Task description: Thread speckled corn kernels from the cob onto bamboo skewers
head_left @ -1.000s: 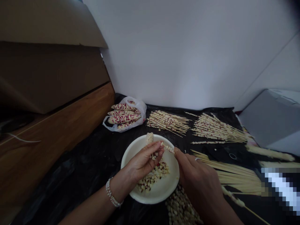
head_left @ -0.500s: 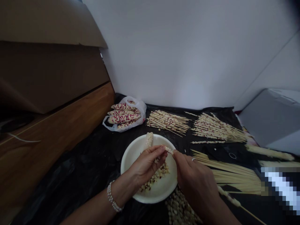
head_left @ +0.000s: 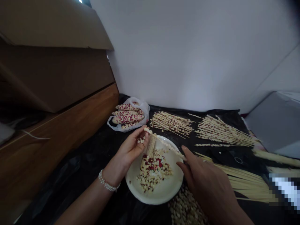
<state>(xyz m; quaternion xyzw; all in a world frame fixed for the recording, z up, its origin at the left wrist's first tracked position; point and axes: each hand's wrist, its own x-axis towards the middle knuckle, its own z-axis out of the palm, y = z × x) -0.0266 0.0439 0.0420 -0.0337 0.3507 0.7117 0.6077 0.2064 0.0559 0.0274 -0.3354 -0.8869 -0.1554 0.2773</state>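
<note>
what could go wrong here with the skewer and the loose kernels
1. The skewer is thin and held only at its two ends, by the left hand and the right hand; it may bend or snap, or the point may prick a fingertip.
2. Loose kernels in the left palm could spill onto the black sheet instead of the white plate.
3. The right forearm could scatter the kernel pile beside the plate.

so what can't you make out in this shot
Head view, the only one:
- Right hand: its palm side faces away, so its grip on the skewer is hidden.
- Bottom right: pixelated patch covers whatever lies there.
- Loose kernels: cut by the bottom edge.
- Kernels in the left hand: too small to count.
</note>
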